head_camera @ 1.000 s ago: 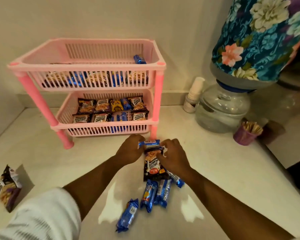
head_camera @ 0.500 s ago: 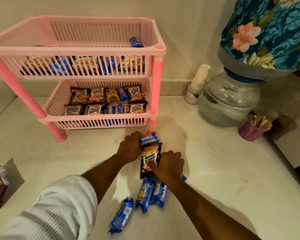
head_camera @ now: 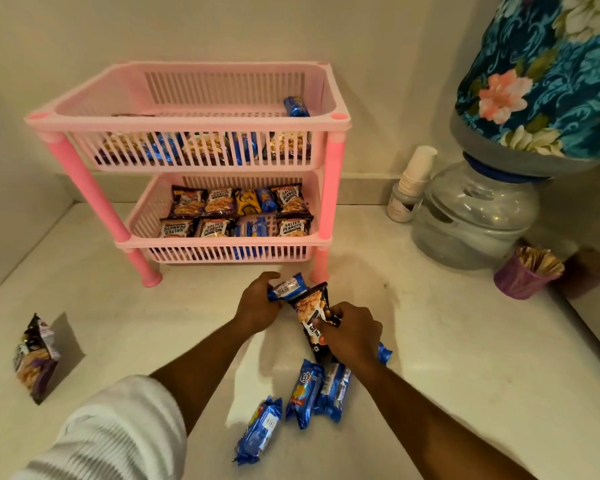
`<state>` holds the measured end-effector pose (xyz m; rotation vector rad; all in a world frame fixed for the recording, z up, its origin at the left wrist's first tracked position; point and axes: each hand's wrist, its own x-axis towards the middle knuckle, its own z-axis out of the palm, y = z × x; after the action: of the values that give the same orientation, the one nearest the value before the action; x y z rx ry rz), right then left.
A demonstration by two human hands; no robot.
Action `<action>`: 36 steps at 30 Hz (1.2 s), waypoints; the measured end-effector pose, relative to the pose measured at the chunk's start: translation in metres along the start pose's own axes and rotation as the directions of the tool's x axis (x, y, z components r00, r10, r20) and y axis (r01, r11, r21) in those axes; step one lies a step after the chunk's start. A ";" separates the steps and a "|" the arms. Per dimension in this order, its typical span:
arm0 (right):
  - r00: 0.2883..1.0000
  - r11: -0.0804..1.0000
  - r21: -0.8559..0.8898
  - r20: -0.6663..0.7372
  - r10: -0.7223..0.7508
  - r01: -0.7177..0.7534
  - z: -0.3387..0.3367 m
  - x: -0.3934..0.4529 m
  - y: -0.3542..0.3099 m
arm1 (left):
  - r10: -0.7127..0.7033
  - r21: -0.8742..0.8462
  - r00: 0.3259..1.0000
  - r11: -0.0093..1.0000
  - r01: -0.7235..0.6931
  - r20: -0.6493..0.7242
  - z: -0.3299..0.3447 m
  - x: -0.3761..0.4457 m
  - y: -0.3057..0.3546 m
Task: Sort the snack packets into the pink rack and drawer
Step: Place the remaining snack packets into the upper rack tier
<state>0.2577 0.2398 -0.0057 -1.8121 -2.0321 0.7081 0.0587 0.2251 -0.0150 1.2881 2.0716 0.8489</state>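
A two-tier pink rack [head_camera: 326, 123] stands against the wall, both baskets holding peanut and biscuit packets. Just in front of its right leg, my left hand [head_camera: 257, 303] grips a blue biscuit packet [head_camera: 288, 287]. Beside it, my right hand [head_camera: 352, 334] pinches a dark salted peanuts packet [head_camera: 310, 306] that lies tilted on the white counter. Three blue biscuit packets [head_camera: 305, 393] lie below my right hand, and a fourth peeks out at its right side. Another peanut packet [head_camera: 35, 358] stands alone at the far left.
A water dispenser [head_camera: 475, 216] with a floral-covered bottle stands at the right. A stack of paper cups [head_camera: 413, 181] leans beside it. A purple cup [head_camera: 523, 275] of sticks sits near the counter's right edge.
My right hand has closed on the peanut packet and tilted it up off the pile. My left hand keeps the blue packet. The view has shifted slightly downward.
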 end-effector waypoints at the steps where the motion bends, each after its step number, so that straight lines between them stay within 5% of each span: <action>1: 1.000 0.997 0.073 0.012 -0.005 0.005 -0.002 -0.001 -0.001 | -0.026 -0.068 1.000 0.997 0.026 0.004 -0.005 -0.006 0.000; 6: 0.993 0.869 0.493 0.117 -0.026 -0.036 -0.019 -0.007 -0.008 | -0.053 -0.579 0.995 0.810 0.091 0.082 -0.028 -0.042 0.009; 12: 0.959 0.571 0.813 0.241 -0.150 -0.115 -0.037 -0.014 -0.031 | -0.049 -0.910 0.961 0.311 0.275 0.273 -0.038 -0.078 0.021; 21: 0.917 0.478 0.875 0.247 -0.312 -0.073 -0.058 -0.013 -0.099 | -0.063 -0.878 0.966 0.406 0.254 0.251 -0.092 -0.072 0.047; 25: 0.912 0.396 0.916 0.215 -0.349 -0.065 -0.083 -0.013 -0.138 | 0.044 -0.909 0.989 0.402 0.110 0.139 -0.135 -0.069 0.068; 31: 0.913 0.379 0.919 0.060 -0.404 0.107 -0.134 -0.017 -0.214 | 0.140 -0.783 0.983 0.595 -0.180 -0.120 -0.200 -0.061 0.108; 36: 0.913 0.434 0.853 -0.112 -0.392 0.291 -0.182 0.005 -0.281 | 0.271 -0.580 0.915 0.710 -0.400 -0.300 -0.272 -0.047 0.163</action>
<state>0.1254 0.2522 0.3016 -0.7371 -1.5149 1.3762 -0.0296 0.1772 0.2896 1.2283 1.4531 1.7278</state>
